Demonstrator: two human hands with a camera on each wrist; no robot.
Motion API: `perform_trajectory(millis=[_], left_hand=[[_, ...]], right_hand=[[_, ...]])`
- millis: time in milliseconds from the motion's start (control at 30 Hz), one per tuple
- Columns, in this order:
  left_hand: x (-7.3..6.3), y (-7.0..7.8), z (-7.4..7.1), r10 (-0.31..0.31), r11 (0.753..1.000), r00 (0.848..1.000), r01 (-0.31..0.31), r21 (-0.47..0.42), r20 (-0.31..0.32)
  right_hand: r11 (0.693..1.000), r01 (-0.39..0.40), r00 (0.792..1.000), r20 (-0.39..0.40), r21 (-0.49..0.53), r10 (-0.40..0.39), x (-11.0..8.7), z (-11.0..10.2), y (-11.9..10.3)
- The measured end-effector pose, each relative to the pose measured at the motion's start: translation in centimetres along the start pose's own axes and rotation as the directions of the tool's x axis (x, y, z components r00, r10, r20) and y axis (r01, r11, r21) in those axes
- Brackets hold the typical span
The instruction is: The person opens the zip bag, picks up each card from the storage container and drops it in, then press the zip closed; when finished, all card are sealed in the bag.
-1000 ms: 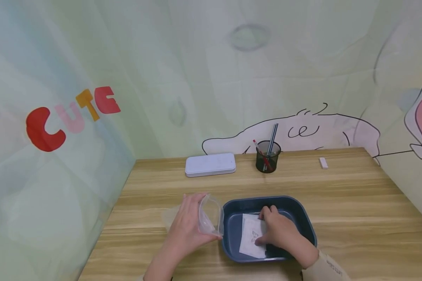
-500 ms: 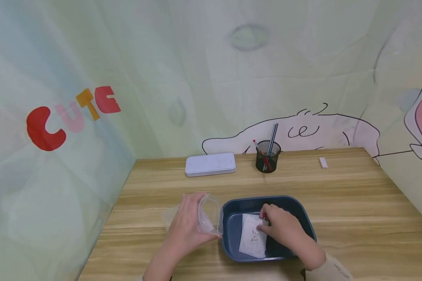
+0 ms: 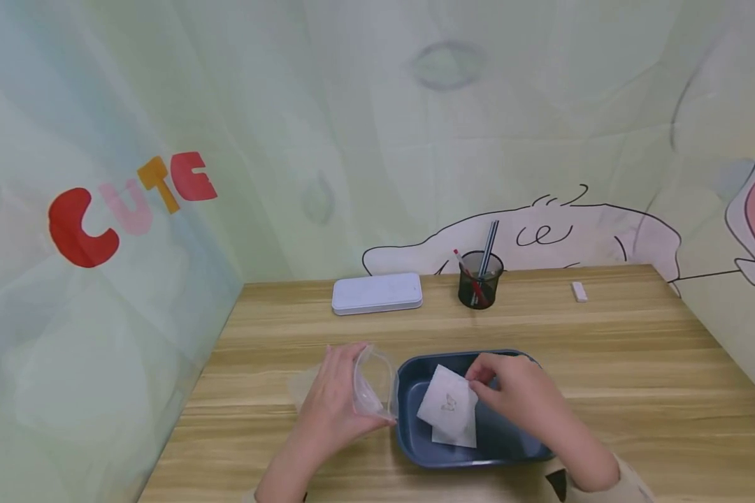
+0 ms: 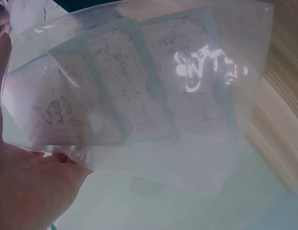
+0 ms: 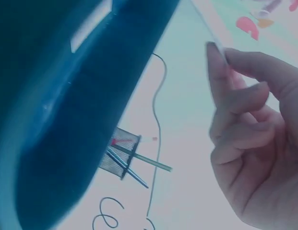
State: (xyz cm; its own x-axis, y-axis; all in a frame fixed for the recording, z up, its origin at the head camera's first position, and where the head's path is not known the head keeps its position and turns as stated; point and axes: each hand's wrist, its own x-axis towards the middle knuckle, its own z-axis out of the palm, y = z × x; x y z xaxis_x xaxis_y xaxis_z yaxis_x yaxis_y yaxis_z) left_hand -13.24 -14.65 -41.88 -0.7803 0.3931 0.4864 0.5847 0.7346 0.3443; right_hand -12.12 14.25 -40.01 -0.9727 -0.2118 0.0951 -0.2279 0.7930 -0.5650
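My left hand [image 3: 330,398] grips a clear plastic bag [image 3: 375,384], its mouth spread toward the tray. Through the bag in the left wrist view, several flat printed packets [image 4: 129,86] lie overlapping, one with a butterfly. Between thumb and forefinger, my right hand [image 3: 519,391] pinches the corner of a small white paper packet [image 3: 447,402] bearing a butterfly print. It is tilted above the dark blue tray [image 3: 453,463], where another white packet [image 3: 456,441] lies partly covered by it. The right wrist view catches only the thin edge of the held packet [image 5: 211,21].
At the back of the wooden table stand a white flat case [image 3: 377,293] and a black mesh cup [image 3: 481,290] with pens. A small white block [image 3: 579,292] lies at the back right. A printed cloth [image 3: 352,140] hangs behind and at the sides.
My right hand has taken the upper packet by its corner, lifted it and turned it, drawing slightly right. The packet beneath now shows apart from it. My left hand and the bag stay nearly still.
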Motion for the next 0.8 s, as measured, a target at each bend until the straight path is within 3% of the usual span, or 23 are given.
perform_trajectory(millis=[167,400,500,667,800], left_hand=[[0.0,0.0,0.0,0.016,1.0,1.0,-0.016,-0.003,-0.016],[0.2,0.1,0.0,0.018,1.0,1.0,-0.018,0.001,-0.012],[0.2,0.2,0.0,0.017,1.0,1.0,-0.017,0.001,-0.008],[0.2,0.2,0.0,0.027,1.0,1.0,-0.027,0.001,-0.012],[0.3,0.2,0.0,0.03,1.0,0.999,-0.03,0.006,-0.011]], right_hand=[[0.997,0.02,0.99,-0.14,0.075,-0.009,-0.4,-1.0,-0.5],[0.972,0.096,0.942,-0.335,0.214,-0.02,-1.2,-2.0,-1.2],[0.942,0.126,0.931,-0.365,0.312,-0.004,-1.4,-2.3,-1.5],[0.856,0.169,0.923,-0.383,0.489,0.036,-1.8,-1.8,-2.1],[0.82,0.19,0.918,-0.394,0.541,0.047,-2.0,-0.7,-2.6]])
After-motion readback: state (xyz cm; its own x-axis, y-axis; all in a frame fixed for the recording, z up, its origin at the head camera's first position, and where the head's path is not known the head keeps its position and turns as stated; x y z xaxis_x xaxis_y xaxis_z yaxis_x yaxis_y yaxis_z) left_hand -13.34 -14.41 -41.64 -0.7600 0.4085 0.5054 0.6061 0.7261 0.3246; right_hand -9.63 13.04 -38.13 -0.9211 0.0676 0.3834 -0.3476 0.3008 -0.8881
